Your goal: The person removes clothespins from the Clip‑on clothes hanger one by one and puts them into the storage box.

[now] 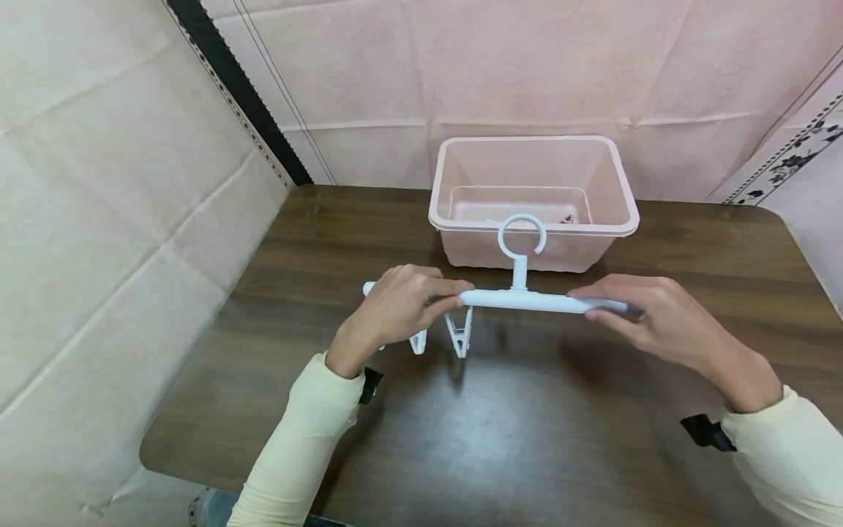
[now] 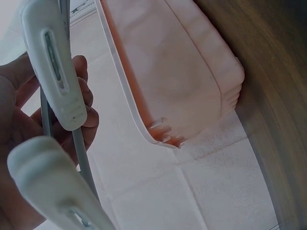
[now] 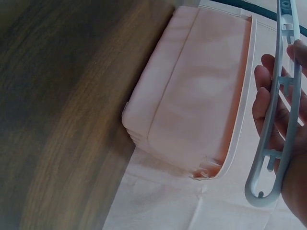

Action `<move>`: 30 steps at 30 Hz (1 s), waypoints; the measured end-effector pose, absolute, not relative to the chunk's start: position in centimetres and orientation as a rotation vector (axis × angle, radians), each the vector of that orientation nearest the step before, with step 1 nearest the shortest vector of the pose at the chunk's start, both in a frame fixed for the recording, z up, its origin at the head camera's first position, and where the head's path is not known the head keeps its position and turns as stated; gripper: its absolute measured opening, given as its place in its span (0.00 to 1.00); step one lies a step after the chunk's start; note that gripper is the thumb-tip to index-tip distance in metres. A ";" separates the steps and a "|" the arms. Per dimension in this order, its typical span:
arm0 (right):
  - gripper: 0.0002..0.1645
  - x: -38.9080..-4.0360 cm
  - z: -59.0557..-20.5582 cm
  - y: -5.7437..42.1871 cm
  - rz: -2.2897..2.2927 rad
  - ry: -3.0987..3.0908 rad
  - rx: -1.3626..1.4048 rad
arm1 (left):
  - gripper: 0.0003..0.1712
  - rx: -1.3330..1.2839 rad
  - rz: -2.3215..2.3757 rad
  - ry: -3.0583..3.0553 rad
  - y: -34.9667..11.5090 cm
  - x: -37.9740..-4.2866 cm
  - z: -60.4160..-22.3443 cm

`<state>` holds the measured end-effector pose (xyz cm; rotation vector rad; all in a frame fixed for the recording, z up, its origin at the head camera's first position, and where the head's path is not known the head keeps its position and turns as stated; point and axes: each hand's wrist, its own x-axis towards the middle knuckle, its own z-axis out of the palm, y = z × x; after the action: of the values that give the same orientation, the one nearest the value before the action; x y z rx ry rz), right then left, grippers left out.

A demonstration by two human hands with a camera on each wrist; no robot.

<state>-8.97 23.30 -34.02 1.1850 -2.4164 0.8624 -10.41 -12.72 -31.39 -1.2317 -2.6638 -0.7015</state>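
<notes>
Left hand (image 1: pixel 405 304) pinches the white hanger (image 1: pixel 515 298) beside its clips (image 1: pixel 461 344), which would likely swing. The hanger (presumably plastic: light, stiff, smooth) is held above the surface (image 1: pixel 500 439), in front of the pink bin (image 1: pixel 573 252). Right hand (image 1: pixel 648 315) pinches the hanger's right side; the bar (image 1: pixel 549 301) appears the soundest hold.

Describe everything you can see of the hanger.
The hanger is white and looks plastic. It has an upright hook with an open end, a nearly level open-framed bar with crosspieces, and clips near the left hand. That hand and the right hand hold it raised over the table, in front of the pink tub.
</notes>
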 end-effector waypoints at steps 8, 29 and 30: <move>0.27 -8.6 -34.3 23.1 0.838 -2.335 1.152 | 0.13 -1.232 -0.728 -2.661 -12.6 -10.3 -31.7; 0.24 -7.8 -34.9 23.3 0.899 -2.290 1.102 | 0.27 -1.185 -0.687 -2.622 -12.7 -10.2 -31.5; 0.22 -7.8 -34.9 23.3 0.905 -2.292 1.100 | 0.29 -1.166 -0.663 -2.617 -12.8 -10.1 -31.5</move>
<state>-7.79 23.32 -34.86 1.0997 -2.2918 0.9054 -10.11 -12.77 -31.52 -1.1663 -2.6172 -0.6626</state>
